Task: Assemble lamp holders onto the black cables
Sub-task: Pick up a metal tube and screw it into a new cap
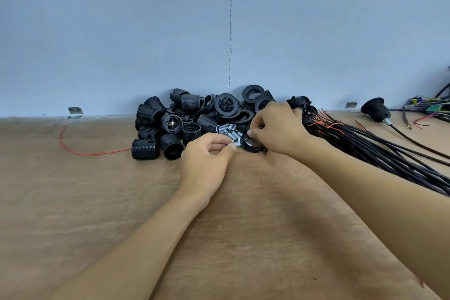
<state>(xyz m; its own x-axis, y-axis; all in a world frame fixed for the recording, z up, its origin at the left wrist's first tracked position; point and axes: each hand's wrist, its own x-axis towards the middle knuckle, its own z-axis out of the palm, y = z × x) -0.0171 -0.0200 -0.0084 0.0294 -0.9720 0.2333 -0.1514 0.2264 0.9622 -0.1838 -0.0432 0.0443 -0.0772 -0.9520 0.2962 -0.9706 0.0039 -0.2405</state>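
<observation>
With the left hand (207, 156) pinching a small silver threaded tube (233, 146) and the right hand (277, 126) gripping the round black plastic holder base (253, 148) on the wooden bench (97, 202), square the threads before twisting.

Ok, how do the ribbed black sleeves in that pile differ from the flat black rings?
The ribbed sleeves are long threaded cylinders; the flat rings are low, wide and smooth-rimmed. The sleeves lie mostly to the left and front, the rings further back, overlapping one another. Both are black, open-centred, and loose on the table.
</observation>
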